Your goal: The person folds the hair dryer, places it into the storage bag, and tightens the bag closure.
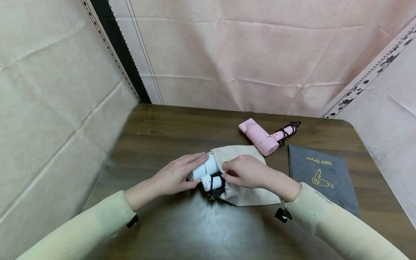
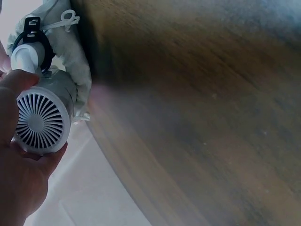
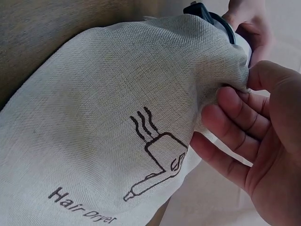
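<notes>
A pale blue-white hair dryer (image 1: pixel 210 165) lies partly inside a cream drawstring bag (image 1: pixel 248 196), its handle folded and wrapped in a black cord (image 1: pixel 218 185). My left hand (image 1: pixel 175 174) grips the dryer's body around its round vented end (image 2: pixel 40 121), with the thumb near the handle. At the bag's mouth, my right hand (image 1: pixel 247 170) pinches the cloth edge between thumb and fingers. The right wrist view shows the bag's printed dryer drawing (image 3: pixel 162 160) and lettering. Cloth hides the dryer's far end.
Behind the bag lies a pink hair dryer (image 1: pixel 260 136) with a black cord around its handle. A flat dark grey bag (image 1: pixel 325 180) with gold lettering lies to the right on the wooden table (image 1: pixel 156 133). Cloth hangings (image 1: pixel 253 54) stand behind the table.
</notes>
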Demonstrator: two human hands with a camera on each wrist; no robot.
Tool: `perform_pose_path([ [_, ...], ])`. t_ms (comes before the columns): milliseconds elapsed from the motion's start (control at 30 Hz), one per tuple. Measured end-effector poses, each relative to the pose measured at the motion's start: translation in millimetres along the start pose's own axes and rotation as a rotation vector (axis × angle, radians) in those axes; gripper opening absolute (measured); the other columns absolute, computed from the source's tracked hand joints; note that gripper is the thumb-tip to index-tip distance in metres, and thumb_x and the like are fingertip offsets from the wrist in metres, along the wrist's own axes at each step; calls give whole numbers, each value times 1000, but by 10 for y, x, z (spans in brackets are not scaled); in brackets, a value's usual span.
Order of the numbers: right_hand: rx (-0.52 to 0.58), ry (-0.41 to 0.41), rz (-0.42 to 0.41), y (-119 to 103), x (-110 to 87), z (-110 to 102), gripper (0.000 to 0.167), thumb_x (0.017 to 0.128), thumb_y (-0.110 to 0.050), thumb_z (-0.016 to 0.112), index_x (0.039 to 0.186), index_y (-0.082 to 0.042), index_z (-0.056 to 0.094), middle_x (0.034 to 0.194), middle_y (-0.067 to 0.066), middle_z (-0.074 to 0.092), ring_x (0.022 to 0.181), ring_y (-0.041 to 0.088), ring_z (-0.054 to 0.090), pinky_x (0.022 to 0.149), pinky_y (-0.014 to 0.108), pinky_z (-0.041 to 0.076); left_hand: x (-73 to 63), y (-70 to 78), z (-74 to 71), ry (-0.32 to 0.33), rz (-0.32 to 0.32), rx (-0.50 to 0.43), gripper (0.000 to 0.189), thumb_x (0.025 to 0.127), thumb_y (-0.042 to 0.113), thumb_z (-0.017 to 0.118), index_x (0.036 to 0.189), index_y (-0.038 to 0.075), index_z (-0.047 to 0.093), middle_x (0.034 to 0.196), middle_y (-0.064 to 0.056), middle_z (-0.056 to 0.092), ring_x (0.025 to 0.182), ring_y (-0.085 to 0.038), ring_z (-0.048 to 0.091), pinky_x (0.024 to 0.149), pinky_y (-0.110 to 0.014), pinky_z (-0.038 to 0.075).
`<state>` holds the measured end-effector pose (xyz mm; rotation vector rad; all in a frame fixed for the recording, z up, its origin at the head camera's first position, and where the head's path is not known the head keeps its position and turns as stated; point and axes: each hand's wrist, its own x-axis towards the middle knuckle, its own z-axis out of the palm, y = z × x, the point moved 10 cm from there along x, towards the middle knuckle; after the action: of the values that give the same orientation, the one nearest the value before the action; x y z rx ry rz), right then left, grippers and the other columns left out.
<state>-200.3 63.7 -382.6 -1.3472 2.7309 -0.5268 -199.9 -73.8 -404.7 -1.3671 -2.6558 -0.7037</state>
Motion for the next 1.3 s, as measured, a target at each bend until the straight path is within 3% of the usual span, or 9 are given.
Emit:
perform_pose_path([
  [300, -28, 56, -30, -75, 26, -47, 32, 99, -19, 69, 73, -22, 51, 60, -16, 41, 53, 0, 39, 52, 23, 32, -16, -5, -62, 25, -3, 13, 75, 92, 21, 85, 158, 5, 52, 159, -18, 54, 137, -35, 60, 106, -51, 56],
  [500, -49, 130, -86, -208, 130, -117, 29, 97, -17, 70, 75, -20, 51, 63, -16, 40, 55, 0, 38, 52, 23, 32, -102, -61, -184, 45, -58, 36, 77, 92, 23, 85, 159, 5, 51, 159, -19, 53, 136, -36, 61, 105, -52, 56],
  [833, -175, 207, -167, -319, 402, -192, 21, 96, -17, 70, 79, -17, 57, 66, -10, 49, 57, 9, 48, 51, 28, 40, -252, -119, -359, 201, -154, 121, 76, 90, 21, 86, 155, -2, 53, 156, -23, 54, 132, -41, 62, 103, -55, 57],
  [1067, -269, 186, -106, -112, 533, -150, 21, 95, -18, 69, 79, -16, 57, 64, -8, 52, 56, 11, 51, 51, 33, 44, -239, -205, -279, 298, -241, 154, 78, 88, 18, 87, 153, -4, 53, 154, -25, 56, 130, -45, 62, 101, -57, 57],
  [1300, -283, 102, -21, 34, 512, -34, 30, 98, -28, 72, 75, -19, 55, 61, -9, 49, 57, 13, 55, 53, 36, 45, -149, -210, -212, 302, -277, 192, 78, 88, 19, 87, 153, -5, 52, 154, -25, 56, 131, -44, 62, 100, -56, 58],
])
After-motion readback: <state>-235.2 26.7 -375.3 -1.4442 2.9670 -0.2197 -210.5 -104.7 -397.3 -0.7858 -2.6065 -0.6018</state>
